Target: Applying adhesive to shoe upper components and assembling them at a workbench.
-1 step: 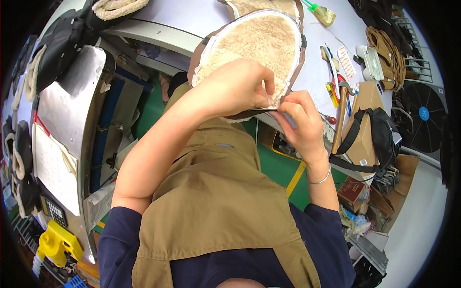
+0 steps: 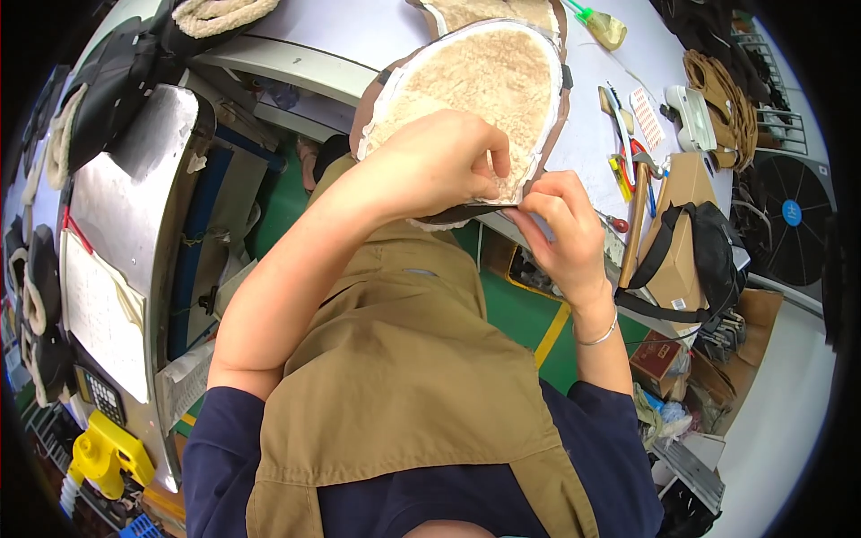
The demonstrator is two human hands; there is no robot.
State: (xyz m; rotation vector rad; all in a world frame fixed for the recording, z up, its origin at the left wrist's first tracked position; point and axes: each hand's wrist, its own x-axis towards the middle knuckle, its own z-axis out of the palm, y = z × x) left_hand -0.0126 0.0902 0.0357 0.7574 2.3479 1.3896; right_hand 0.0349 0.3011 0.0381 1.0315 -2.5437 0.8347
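An oval fleece-lined piece [image 2: 484, 76] with cream pile, a white edge and a brown border lies at the near edge of the table, its lower end reaching over toward my apron. My left hand [image 2: 444, 161] rests on the fleece near that end, fingers curled and pinching at the lower edge. Just right of it, my right hand [image 2: 565, 229] grips the brown border between thumb and fingers. The fingertips of the left hand are partly hidden. Behind the piece lies a similar fleece-lined piece [image 2: 493, 13], cut off by the top of the view.
On the white table [image 2: 314, 27], right side, lie a hammer [image 2: 637, 215], a white brush [image 2: 621, 121], a green-tipped bottle [image 2: 605, 29] and a cardboard box [image 2: 686, 193] with a black bag [image 2: 713, 251]. A metal-topped stand [image 2: 134, 170] with a notebook [image 2: 103, 305] is at left.
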